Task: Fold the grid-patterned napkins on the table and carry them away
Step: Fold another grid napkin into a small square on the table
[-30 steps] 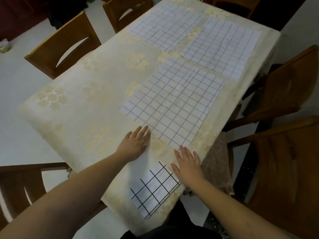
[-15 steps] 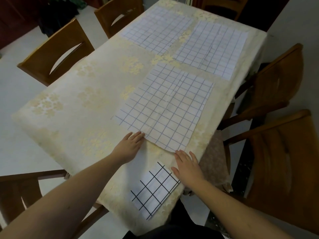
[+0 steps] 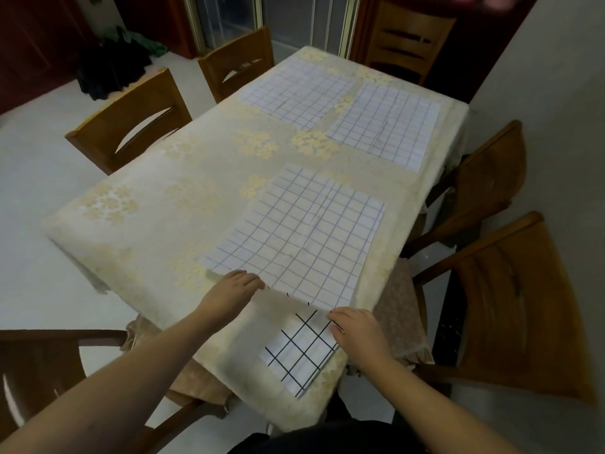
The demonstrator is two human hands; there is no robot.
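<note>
While both arms reach forward, the left hand [image 3: 229, 293] and right hand [image 3: 355, 326] each pinch the near edge of the nearest unfolded napkin [image 3: 301, 237], lifting it. Four rectangular grid napkins lie on the floral tablecloth [image 3: 157, 217]: three flat, one folded napkin [image 3: 302, 353] near the table's edge.

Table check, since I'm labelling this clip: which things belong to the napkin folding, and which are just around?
Job:
near napkin, gripped by left hand and right hand
folded napkin
far-left napkin
far-right napkin

Around:
tablecloth
chairs
dark clothes on the floor
</note>
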